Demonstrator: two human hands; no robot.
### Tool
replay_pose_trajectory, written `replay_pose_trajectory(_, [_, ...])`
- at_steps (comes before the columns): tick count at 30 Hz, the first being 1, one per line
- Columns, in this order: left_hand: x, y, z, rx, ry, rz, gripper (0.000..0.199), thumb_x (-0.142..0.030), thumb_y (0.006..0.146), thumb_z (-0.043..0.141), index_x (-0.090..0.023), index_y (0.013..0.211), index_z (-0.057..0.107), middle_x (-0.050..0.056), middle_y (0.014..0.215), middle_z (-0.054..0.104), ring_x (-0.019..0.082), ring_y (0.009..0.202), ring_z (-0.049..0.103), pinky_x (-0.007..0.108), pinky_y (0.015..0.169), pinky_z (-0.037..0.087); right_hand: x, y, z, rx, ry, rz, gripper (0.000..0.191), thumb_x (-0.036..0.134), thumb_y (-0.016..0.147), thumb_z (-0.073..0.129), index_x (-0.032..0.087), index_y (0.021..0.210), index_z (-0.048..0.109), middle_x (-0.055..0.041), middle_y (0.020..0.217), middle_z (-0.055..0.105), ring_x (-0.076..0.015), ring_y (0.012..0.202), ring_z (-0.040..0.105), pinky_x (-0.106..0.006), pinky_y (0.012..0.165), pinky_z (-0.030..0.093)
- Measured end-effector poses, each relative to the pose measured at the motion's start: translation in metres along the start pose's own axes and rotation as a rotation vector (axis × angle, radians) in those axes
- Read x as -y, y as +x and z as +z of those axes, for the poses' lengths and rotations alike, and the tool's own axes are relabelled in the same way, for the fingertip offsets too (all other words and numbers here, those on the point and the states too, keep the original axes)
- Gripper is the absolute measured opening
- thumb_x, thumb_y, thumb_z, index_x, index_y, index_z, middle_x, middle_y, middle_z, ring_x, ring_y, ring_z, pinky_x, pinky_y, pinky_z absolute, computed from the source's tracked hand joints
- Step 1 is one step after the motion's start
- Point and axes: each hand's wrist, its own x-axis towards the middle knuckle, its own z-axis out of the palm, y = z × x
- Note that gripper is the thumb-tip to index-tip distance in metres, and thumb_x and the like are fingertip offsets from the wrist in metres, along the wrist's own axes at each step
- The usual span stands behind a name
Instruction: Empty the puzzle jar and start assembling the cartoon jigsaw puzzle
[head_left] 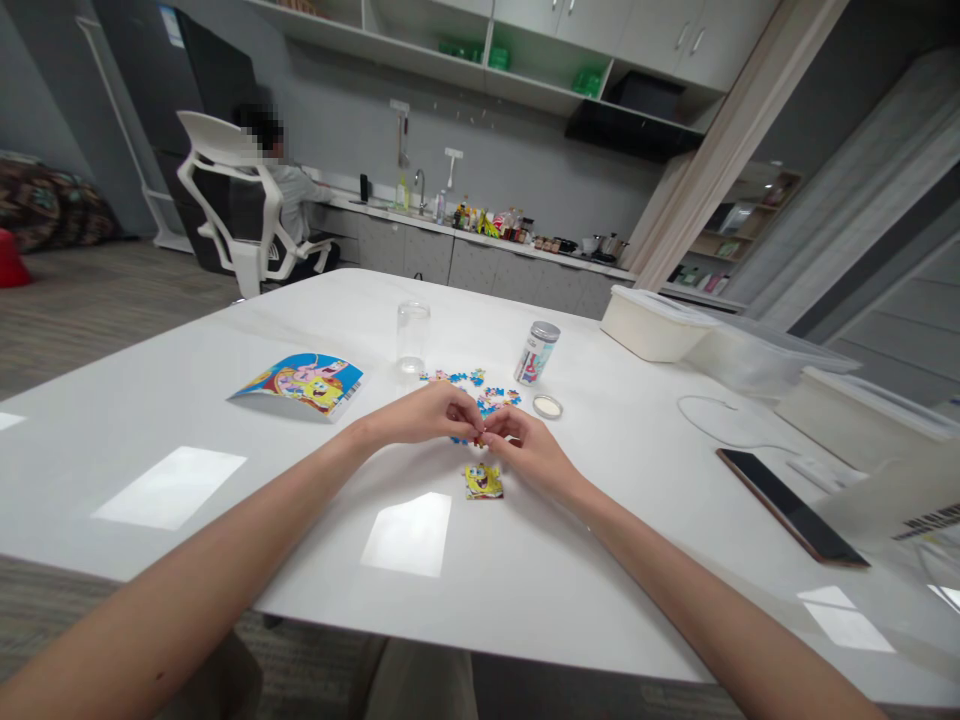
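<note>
My left hand [439, 412] and my right hand [529, 447] meet at the fingertips over the white table. Both are closed in a pinch on small jigsaw puzzle pieces [481, 440], largely covered by the fingers. Nearer to me lies a joined yellow section of puzzle [483, 482] with a cartoon face. Beyond the hands, loose blue and pink puzzle pieces [501, 400] are scattered, some hidden behind my left hand. A clear jar [412, 342] stands behind them. On the right are a labelled jar with a silver top [536, 352] and a round lid [547, 406] lying flat.
A curled picture sheet [307, 388] lies left of the hands. Along the right side are a dark tablet [791, 507], a white cable [720, 432] and pale storage boxes [652, 325]. A person [296, 200] sits on a white-framed chair [247, 215] beyond the table.
</note>
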Motion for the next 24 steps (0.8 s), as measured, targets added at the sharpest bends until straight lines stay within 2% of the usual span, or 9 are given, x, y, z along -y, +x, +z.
replay_pose_trajectory(7, [-0.002, 0.002, 0.004, -0.002, -0.116, -0.012, 0.021, -0.035, 0.080, 0.064, -0.015, 0.085, 0.062, 0.003, 0.078, 0.069, 0.013, 0.073, 0.063, 0.024, 0.065, 0.045, 0.001, 0.000, 0.000, -0.008, 0.067, -0.007, 0.026, 0.034, 0.074, 0.070, 0.020, 0.091, 0.055, -0.0032, 0.084, 0.070, -0.0170, 0.078, 0.067, -0.027, 0.062, 0.050])
replay_pose_trajectory(9, [-0.006, 0.002, 0.005, -0.019, -0.066, -0.024, 0.019, -0.033, 0.080, 0.062, -0.015, 0.085, 0.062, 0.003, 0.078, 0.068, 0.013, 0.073, 0.061, 0.024, 0.065, 0.044, 0.000, 0.001, -0.002, -0.022, 0.057, -0.009, 0.024, 0.032, 0.075, 0.068, 0.020, 0.092, 0.056, -0.0031, 0.082, 0.070, -0.0168, 0.077, 0.067, -0.027, 0.061, 0.050])
replay_pose_trajectory(12, [-0.013, -0.001, 0.003, -0.048, 0.138, 0.005, 0.016, -0.031, 0.080, 0.061, -0.016, 0.084, 0.065, 0.001, 0.078, 0.065, 0.011, 0.070, 0.055, 0.022, 0.064, 0.040, -0.002, 0.003, -0.006, -0.041, -0.009, 0.003, 0.014, 0.026, 0.078, 0.063, 0.018, 0.089, 0.062, -0.0039, 0.081, 0.072, -0.0162, 0.076, 0.067, -0.027, 0.065, 0.051])
replay_pose_trajectory(13, [-0.015, -0.003, 0.001, -0.016, 0.208, 0.025, 0.016, -0.031, 0.079, 0.062, -0.016, 0.083, 0.067, 0.001, 0.077, 0.063, 0.010, 0.067, 0.052, 0.022, 0.062, 0.038, -0.003, 0.004, -0.008, -0.036, -0.045, 0.014, 0.011, 0.024, 0.078, 0.061, 0.018, 0.086, 0.065, -0.0045, 0.082, 0.072, -0.0162, 0.076, 0.067, -0.028, 0.067, 0.051])
replay_pose_trajectory(15, [-0.018, -0.007, -0.001, 0.124, 0.293, 0.052, 0.016, -0.032, 0.078, 0.065, -0.018, 0.082, 0.072, -0.002, 0.068, 0.058, 0.009, 0.059, 0.045, 0.021, 0.056, 0.033, -0.004, 0.005, -0.009, -0.010, -0.105, 0.044, 0.010, 0.020, 0.078, 0.059, 0.017, 0.081, 0.068, -0.0050, 0.082, 0.073, -0.0162, 0.077, 0.067, -0.028, 0.070, 0.052])
replay_pose_trajectory(18, [-0.020, -0.010, 0.000, 0.294, 0.338, 0.023, 0.019, -0.036, 0.075, 0.071, -0.023, 0.086, 0.077, -0.005, 0.054, 0.048, 0.007, 0.049, 0.034, 0.023, 0.049, 0.025, -0.005, 0.005, -0.009, 0.018, -0.145, 0.082, 0.011, 0.017, 0.076, 0.059, 0.017, 0.078, 0.070, -0.0039, 0.079, 0.073, -0.0157, 0.074, 0.067, -0.027, 0.070, 0.052])
replay_pose_trajectory(24, [-0.018, -0.009, 0.008, 0.289, 0.366, 0.005, 0.027, -0.036, 0.072, 0.075, -0.024, 0.096, 0.078, -0.007, 0.048, 0.040, 0.006, 0.044, 0.029, 0.023, 0.046, 0.021, -0.005, 0.004, -0.006, 0.017, -0.208, 0.117, 0.013, 0.018, 0.073, 0.061, 0.018, 0.076, 0.073, -0.0035, 0.078, 0.074, -0.0150, 0.070, 0.065, -0.026, 0.067, 0.051])
